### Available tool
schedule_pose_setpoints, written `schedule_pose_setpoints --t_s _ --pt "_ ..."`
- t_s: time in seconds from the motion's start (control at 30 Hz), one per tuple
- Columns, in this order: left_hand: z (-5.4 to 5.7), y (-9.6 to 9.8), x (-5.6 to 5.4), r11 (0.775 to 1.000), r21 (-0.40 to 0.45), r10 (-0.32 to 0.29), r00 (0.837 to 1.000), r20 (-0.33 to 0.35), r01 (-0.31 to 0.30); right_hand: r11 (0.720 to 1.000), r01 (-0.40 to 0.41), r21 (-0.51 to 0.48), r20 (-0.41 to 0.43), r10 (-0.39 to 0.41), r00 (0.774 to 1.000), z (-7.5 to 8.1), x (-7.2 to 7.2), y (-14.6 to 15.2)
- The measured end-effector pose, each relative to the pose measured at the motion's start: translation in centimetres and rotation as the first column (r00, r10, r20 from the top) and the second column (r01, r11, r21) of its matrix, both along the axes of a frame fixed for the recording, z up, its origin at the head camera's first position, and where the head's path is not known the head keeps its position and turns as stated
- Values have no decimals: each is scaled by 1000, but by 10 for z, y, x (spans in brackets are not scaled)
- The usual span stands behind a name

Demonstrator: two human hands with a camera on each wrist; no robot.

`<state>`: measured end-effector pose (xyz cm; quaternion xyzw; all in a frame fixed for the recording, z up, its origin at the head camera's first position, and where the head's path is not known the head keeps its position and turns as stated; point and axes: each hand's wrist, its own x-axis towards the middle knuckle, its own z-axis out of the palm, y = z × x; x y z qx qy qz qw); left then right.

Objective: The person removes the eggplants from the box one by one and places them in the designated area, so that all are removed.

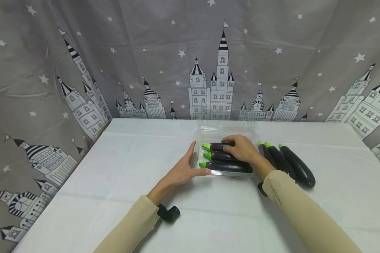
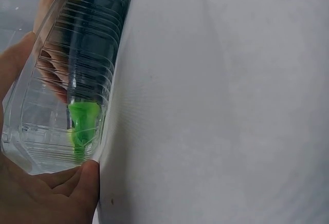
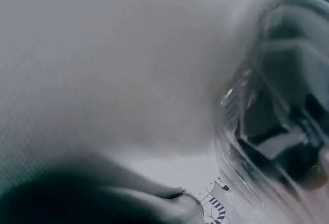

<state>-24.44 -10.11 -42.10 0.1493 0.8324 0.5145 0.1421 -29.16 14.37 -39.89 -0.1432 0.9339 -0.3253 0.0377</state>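
Apparent halfway stage: the right hand (image 1: 242,149) grips the rearmost eggplant (image 1: 215,146) of three inside the clear container (image 1: 229,173), whose corner the left hand (image 1: 183,170) holds; three loose eggplants (image 1: 280,161) lie outside.

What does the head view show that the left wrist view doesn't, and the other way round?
Only the head view: three loose eggplants lying right of the clear container, castles printed on the curtain, and both beige sleeves.

Only the left wrist view: a close, low look through the container's ribbed wall.

Both: the left hand touching the container, the right hand, the front eggplant inside, and the white tabletop.
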Motion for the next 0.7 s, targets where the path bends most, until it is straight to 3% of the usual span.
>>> schedule_pose_setpoints --t_s 0.5,0.7 --pt "-1 0 0 1000 -4 4 1000 -1 -4 999 -33 -11 -45 32 998 5 2 2" --pt "-1 0 0 1000 0 7 1000 -2 -7 998 -65 21 -123 67 990 11 4 4"
